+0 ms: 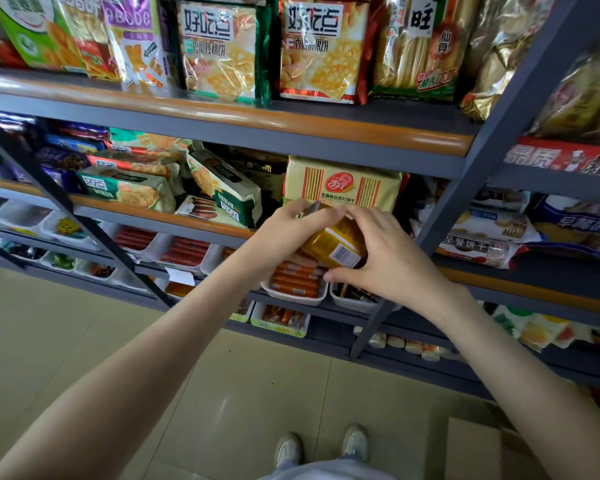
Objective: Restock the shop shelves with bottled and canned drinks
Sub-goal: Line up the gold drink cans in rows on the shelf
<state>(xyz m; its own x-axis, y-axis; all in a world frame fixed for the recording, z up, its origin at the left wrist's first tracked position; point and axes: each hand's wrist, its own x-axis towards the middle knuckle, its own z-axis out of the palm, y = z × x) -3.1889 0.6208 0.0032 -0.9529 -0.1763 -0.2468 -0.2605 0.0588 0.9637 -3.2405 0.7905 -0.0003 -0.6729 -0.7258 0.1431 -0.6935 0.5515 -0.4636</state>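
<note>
My left hand (281, 233) curled round the yellow can (336, 244), tilted, my right hand (388, 261) gripping its lower end, biscuit shelf (194, 218) behind

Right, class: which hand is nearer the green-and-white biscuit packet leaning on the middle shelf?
Left. The left hand grips the yellow can just right of and below the biscuit packet; the right hand holds the can's far side, further right.

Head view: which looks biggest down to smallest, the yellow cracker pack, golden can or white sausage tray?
Largest: yellow cracker pack.
Then golden can and white sausage tray: look alike, both partly hidden, can nearer, so unranked.
</note>
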